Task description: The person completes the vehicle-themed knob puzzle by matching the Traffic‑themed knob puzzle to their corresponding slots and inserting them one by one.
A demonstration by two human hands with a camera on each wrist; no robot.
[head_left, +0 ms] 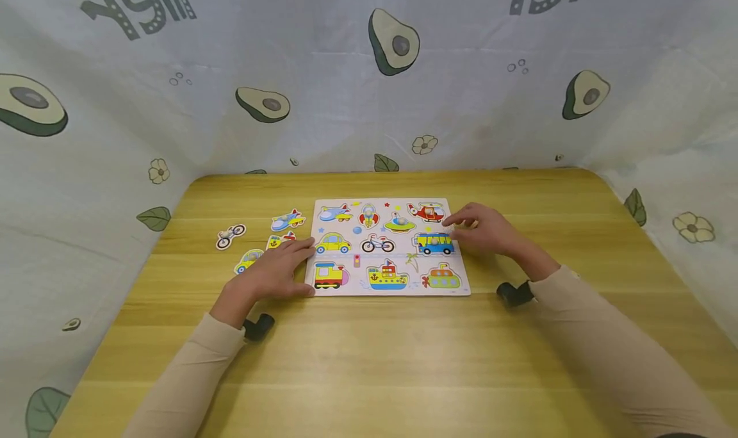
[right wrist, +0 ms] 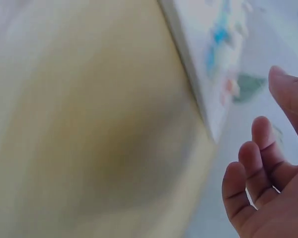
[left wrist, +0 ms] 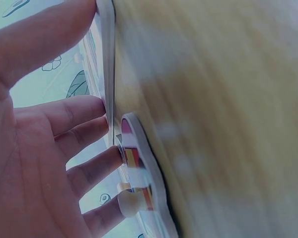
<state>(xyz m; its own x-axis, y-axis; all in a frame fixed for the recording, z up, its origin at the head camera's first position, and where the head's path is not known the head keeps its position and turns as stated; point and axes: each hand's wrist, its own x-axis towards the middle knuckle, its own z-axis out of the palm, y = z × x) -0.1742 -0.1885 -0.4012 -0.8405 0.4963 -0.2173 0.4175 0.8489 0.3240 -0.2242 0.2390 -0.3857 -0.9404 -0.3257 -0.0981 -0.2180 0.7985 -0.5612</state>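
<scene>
A wooden peg puzzle board (head_left: 357, 265) with printed vehicles lies flat on the table. My left hand (head_left: 279, 270) rests against its left edge, with thumb and fingertips touching the rim. Over the right side hovers my right hand (head_left: 484, 230), loosely bent and holding nothing, near the bus piece (head_left: 434, 243) and the red helicopter piece (head_left: 428, 212). Both pieces sit in the board, as do a rocket piece (head_left: 369, 216) and a flying saucer piece (head_left: 399, 222). Under my left fingers is a loose knobbed piece (left wrist: 141, 163), partly hidden.
Left of the board lie a loose bicycle piece (head_left: 230, 236), an airplane piece (head_left: 288, 220) and a yellow car piece (head_left: 249, 260), the last partly covered by my hand. The wooden table (head_left: 380, 367) meets an avocado-print cloth (head_left: 323, 143) at the back and sides.
</scene>
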